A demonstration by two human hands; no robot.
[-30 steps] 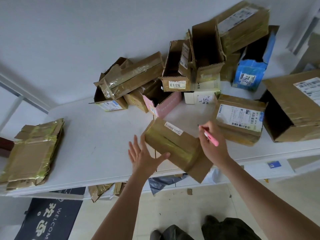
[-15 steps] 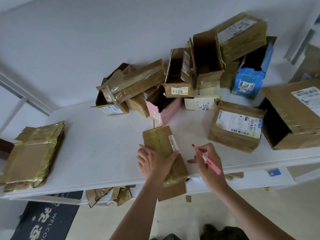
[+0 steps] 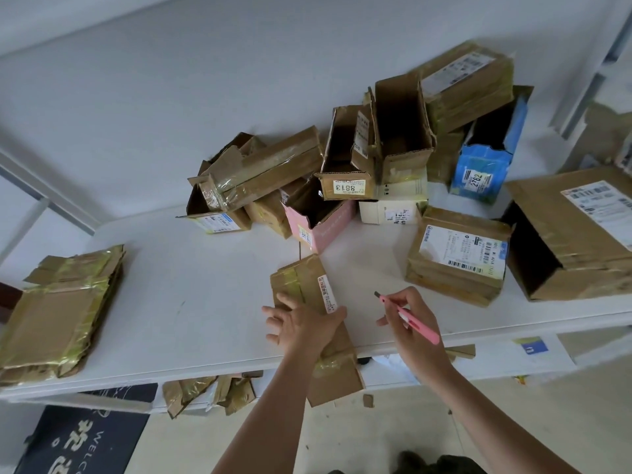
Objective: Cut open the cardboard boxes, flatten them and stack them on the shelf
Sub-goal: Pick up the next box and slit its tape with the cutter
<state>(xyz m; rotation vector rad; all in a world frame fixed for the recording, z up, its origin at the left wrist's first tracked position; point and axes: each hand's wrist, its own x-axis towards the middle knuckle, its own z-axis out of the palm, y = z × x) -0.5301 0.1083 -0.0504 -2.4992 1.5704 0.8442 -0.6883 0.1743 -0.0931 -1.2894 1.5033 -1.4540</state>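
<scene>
White table has bare room left of the flat taped box overhanging its near edge (left hand presses it, fingers spread); right hand grips a pink cutter.

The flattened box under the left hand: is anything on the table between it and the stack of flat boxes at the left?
Nothing visible. The white table is bare between the flattened box and the stack of flat boxes.
</scene>
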